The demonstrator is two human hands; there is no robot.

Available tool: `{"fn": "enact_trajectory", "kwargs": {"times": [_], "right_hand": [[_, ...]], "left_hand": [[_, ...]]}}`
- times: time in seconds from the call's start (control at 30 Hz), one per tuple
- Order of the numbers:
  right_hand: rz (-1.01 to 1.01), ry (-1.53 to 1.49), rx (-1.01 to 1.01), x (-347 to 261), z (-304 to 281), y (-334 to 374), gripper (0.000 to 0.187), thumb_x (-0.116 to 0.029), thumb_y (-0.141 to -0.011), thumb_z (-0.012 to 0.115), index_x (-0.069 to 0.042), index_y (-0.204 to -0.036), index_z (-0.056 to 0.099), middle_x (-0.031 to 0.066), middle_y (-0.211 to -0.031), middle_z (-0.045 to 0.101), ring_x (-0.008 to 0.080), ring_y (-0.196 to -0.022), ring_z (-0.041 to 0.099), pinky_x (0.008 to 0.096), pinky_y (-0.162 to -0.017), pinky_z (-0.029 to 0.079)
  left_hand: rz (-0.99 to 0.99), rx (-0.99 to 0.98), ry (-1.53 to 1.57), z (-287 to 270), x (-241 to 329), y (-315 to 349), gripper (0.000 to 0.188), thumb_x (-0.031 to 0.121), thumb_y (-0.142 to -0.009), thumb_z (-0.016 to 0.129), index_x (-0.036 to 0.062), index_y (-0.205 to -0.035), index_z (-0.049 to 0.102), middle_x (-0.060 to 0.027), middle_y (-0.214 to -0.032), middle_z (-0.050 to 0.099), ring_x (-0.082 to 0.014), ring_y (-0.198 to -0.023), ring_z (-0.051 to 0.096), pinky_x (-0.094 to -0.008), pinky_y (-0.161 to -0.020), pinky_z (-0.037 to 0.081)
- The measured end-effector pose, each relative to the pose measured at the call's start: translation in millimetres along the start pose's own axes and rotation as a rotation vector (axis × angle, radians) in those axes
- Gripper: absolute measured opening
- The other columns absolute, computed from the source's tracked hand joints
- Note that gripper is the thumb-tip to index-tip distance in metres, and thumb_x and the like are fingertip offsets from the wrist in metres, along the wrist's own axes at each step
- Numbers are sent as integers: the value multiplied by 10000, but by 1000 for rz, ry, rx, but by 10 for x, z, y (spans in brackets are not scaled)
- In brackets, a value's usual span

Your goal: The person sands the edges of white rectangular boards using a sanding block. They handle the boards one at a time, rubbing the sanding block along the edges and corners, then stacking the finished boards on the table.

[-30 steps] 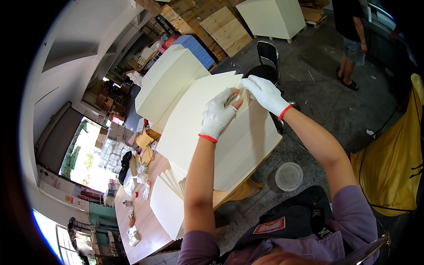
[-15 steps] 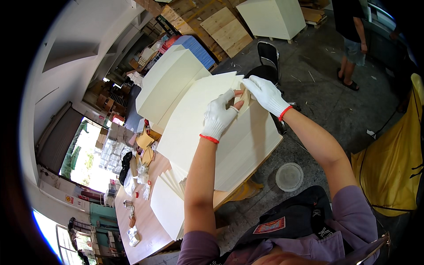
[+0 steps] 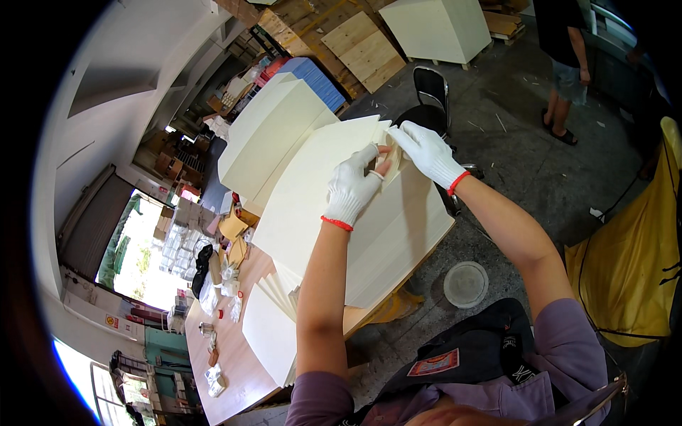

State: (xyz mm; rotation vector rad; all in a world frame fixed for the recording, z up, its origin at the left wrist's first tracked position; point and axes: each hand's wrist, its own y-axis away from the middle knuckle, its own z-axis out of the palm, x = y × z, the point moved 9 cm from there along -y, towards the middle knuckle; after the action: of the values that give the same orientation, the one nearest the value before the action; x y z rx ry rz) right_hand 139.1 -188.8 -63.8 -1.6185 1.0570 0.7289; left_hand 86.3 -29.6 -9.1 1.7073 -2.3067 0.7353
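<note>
A large stack of cream sheets (image 3: 305,206) lies on the table in front of me, its upper sheets fanned into steps. My left hand (image 3: 352,188), in a white knit glove with a red cuff and bare thumb and fingertips, pinches the fanned edges near the far corner. Beside it, my right hand (image 3: 428,155), gloved the same way, grips the corner of those sheets with its fingers pressed together. The loose sheet edges (image 3: 389,167) bend between both hands. How many sheets each hand holds is hidden.
Another stack of cream sheets (image 3: 273,128) stands behind, and a smaller one (image 3: 266,334) sits nearer on the wooden table (image 3: 213,355). A black chair (image 3: 432,89) is just beyond the corner. A yellow cloth (image 3: 629,263) hangs at right; a person (image 3: 566,64) stands far right.
My right fingers have shifted slightly at the sheet corner, and the edges between my hands bend a little differently. My left hand stays nearly where it was.
</note>
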Motion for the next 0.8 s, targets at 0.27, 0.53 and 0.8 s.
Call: {"fn": "enact_trajectory", "kwargs": {"times": [0.27, 0.53, 0.8], "right_hand": [[0, -2, 2, 18, -3, -6, 563, -579, -1081, 461, -42, -996, 612, 202, -877, 635, 418, -861, 630, 469, -768, 472], [66, -58, -22, 66, 21, -15, 591, -587, -1079, 481, -23, -939, 588, 183, -824, 601, 366, -791, 594, 435, -746, 465], [29, -53, 18, 88, 25, -24, 577, -568, -1077, 497, -14, -932, 571, 200, -820, 573, 383, -781, 569, 453, -734, 448]], "left_hand": [[-42, -44, -7, 33, -16, -7, 335, 278, -980, 727, 230, -1311, 743, -164, -1123, 768, -335, -1020, 741, -413, -913, 565], [-22, 34, 29, -24, -10, -6, 306, 239, -1009, 652, 202, -1299, 744, -146, -1074, 754, -299, -980, 713, -400, -889, 553], [90, 45, -28, 11, 25, -2, 349, 291, -943, 781, 208, -1281, 760, -85, -962, 762, -200, -875, 716, -367, -826, 557]]}}
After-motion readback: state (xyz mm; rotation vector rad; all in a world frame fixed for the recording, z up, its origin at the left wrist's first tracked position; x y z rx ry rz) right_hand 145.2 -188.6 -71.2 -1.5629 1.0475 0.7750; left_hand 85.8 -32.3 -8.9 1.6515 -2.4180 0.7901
